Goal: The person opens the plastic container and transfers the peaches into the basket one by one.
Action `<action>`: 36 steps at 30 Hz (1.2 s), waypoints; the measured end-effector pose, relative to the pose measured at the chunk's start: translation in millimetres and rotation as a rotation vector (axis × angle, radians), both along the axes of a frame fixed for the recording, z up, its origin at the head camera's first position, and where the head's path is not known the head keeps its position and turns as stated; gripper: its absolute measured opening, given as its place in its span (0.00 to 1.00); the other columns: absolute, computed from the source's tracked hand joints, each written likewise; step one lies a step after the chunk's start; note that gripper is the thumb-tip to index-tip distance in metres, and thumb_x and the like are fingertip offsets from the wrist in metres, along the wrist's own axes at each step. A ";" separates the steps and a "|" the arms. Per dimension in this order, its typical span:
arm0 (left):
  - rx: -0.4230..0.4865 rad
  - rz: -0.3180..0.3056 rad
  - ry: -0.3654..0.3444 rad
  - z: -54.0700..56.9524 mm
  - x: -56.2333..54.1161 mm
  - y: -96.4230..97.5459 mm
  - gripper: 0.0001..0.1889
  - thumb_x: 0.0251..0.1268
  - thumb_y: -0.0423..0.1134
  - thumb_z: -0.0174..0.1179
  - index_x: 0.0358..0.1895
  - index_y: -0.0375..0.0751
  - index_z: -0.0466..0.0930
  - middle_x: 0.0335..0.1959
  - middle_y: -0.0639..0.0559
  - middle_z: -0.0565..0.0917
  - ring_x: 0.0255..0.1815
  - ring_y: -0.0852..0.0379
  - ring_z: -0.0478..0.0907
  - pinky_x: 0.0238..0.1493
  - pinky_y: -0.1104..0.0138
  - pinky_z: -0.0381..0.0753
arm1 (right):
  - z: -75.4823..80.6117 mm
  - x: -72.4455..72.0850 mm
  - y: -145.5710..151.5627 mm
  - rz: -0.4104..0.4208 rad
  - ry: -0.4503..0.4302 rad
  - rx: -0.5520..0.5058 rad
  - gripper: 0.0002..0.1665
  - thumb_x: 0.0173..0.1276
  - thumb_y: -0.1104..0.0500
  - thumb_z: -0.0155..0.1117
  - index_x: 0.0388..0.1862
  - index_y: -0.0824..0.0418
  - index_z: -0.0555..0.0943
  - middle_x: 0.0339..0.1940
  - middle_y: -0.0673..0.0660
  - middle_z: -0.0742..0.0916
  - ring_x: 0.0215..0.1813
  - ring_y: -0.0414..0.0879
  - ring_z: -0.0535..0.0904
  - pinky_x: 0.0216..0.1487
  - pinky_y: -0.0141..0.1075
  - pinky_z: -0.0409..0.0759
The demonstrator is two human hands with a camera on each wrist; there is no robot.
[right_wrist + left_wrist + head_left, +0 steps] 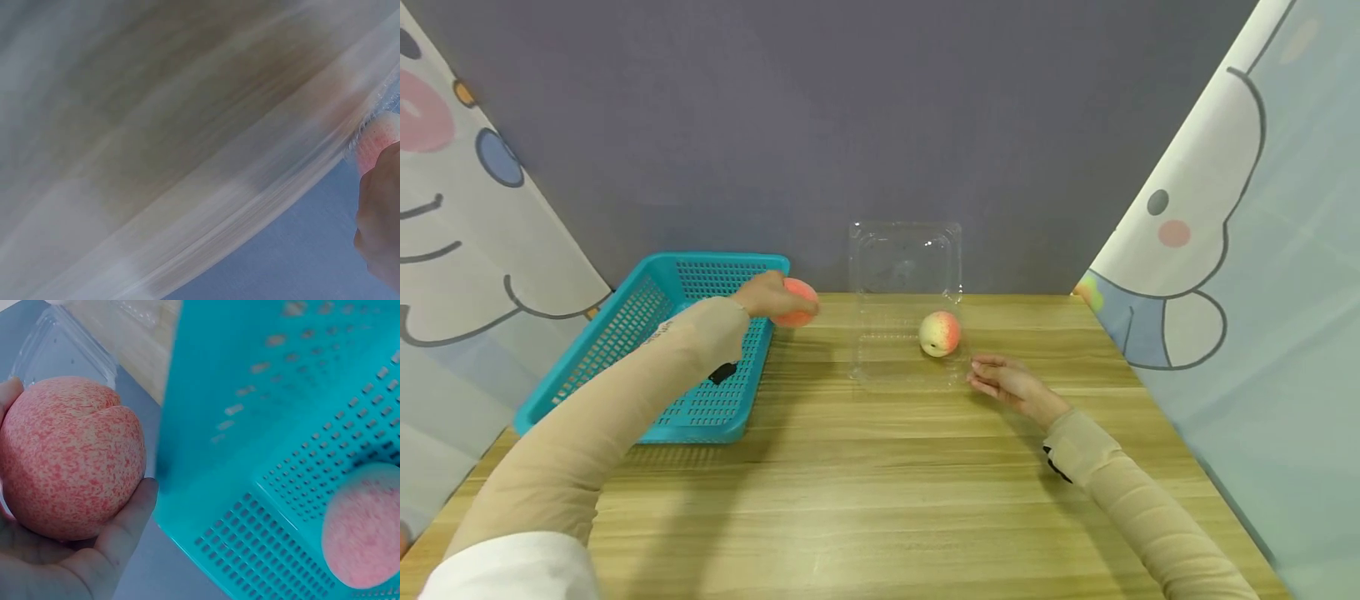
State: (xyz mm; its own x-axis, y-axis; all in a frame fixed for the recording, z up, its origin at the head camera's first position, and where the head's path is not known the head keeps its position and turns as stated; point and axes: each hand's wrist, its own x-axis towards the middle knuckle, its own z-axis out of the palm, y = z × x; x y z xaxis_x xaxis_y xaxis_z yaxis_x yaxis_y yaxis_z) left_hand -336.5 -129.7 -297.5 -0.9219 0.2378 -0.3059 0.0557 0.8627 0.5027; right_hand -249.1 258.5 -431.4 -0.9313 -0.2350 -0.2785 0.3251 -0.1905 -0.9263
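My left hand (772,296) grips a pinkish-red peach (74,459), with fingers and thumb around its sides. It is above the right rim of a teal plastic basket (748,379). Inside that basket, another peach (364,528) shows in the left wrist view; in the head view my arm hides it. On the table stands an open clear plastic clamshell box (880,367), its lid raised at the back. A yellow-and-red peach (940,334) sits at the right of its base. My right hand (1009,383) pinches the box's right front edge; the right wrist view shows only part of it.
The wooden table (850,500) backs onto a grey-purple panel (910,125). Cartoon-printed cloths (1262,333) hang at both sides. In the right wrist view, a blurred surface fills most of the frame.
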 end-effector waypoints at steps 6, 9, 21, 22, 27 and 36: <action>-0.008 0.004 0.010 2.6 -0.8 -14.3 0.48 0.52 0.61 0.57 0.68 0.32 0.49 0.61 0.36 0.63 0.56 0.40 0.64 0.52 0.47 0.72 | 7.4 2.1 -5.3 -0.045 -0.059 0.031 0.33 0.70 0.68 0.46 0.69 0.77 0.46 0.38 0.54 0.81 0.38 0.39 0.81 0.44 0.24 0.80; 0.005 0.002 0.015 5.9 0.1 -21.3 0.49 0.53 0.61 0.57 0.69 0.31 0.46 0.62 0.35 0.62 0.57 0.39 0.63 0.52 0.47 0.72 | 8.0 1.7 -5.3 -0.049 -0.064 0.020 0.33 0.71 0.69 0.45 0.69 0.76 0.46 0.37 0.54 0.81 0.38 0.39 0.81 0.44 0.25 0.80; 0.026 0.054 -0.014 12.6 3.7 -64.0 0.49 0.53 0.64 0.55 0.68 0.31 0.47 0.61 0.35 0.62 0.58 0.39 0.61 0.50 0.48 0.71 | 3.9 -0.4 -8.7 -0.040 -0.060 -0.003 0.32 0.71 0.69 0.43 0.69 0.78 0.45 0.33 0.52 0.82 0.37 0.39 0.81 0.44 0.25 0.80; 0.029 0.060 -0.017 12.7 3.6 -68.0 0.49 0.53 0.64 0.55 0.67 0.31 0.48 0.61 0.36 0.62 0.57 0.40 0.62 0.50 0.48 0.71 | 3.7 -0.6 -8.9 -0.038 -0.059 -0.005 0.32 0.71 0.69 0.43 0.69 0.78 0.45 0.33 0.52 0.82 0.37 0.39 0.81 0.44 0.25 0.80; 0.050 0.070 -0.011 15.0 3.8 -82.8 0.48 0.53 0.65 0.55 0.66 0.30 0.50 0.59 0.35 0.64 0.55 0.40 0.64 0.48 0.51 0.73 | 6.7 -0.6 -9.1 -0.042 -0.055 0.005 0.32 0.71 0.69 0.44 0.68 0.78 0.45 0.36 0.54 0.82 0.38 0.40 0.81 0.45 0.25 0.80; 0.062 0.054 -0.030 16.5 7.0 -99.3 0.55 0.54 0.65 0.54 0.69 0.24 0.39 0.64 0.28 0.56 0.60 0.36 0.60 0.52 0.46 0.70 | 5.5 -3.2 -8.0 -0.059 -0.073 0.021 0.30 0.71 0.69 0.45 0.67 0.78 0.49 0.36 0.55 0.82 0.38 0.40 0.82 0.45 0.25 0.80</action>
State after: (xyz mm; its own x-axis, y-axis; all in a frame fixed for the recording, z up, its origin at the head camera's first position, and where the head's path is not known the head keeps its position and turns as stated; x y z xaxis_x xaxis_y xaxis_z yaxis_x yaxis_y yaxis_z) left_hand -329.6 -229.0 -281.0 -0.9244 0.2075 -0.3201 -0.0059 0.8313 0.5559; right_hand -252.3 250.4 -425.8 -0.9204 -0.1733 -0.3506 0.3808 -0.1925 -0.9044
